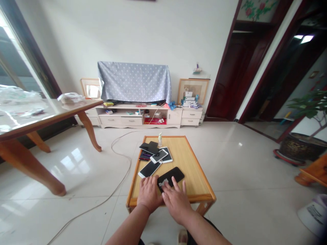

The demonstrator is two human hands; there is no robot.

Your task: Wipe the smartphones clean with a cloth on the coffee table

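Observation:
A black smartphone [176, 174] lies slantwise on the small wooden table [189, 154], screen side up as far as I can tell. My left hand [148, 194] rests at its left end, fingers laid forward on the tabletop and thumb near the phone's lower edge. Over the phone's near side, my right hand [176, 200] has its fingers spread and touching the glass. A pale grey patch [164, 183] shows at those fingertips; whether it is a wipe or a reflection I cannot make out. Beyond my left hand lies a white-framed phone [149, 169].
More phones overlap farther back, including a white phone [158, 156] and a black phone [150, 147]. A small pump bottle [160, 139] stands at the table's far edge. A cable [120, 183] runs across the floor at left, near a larger table [87, 127].

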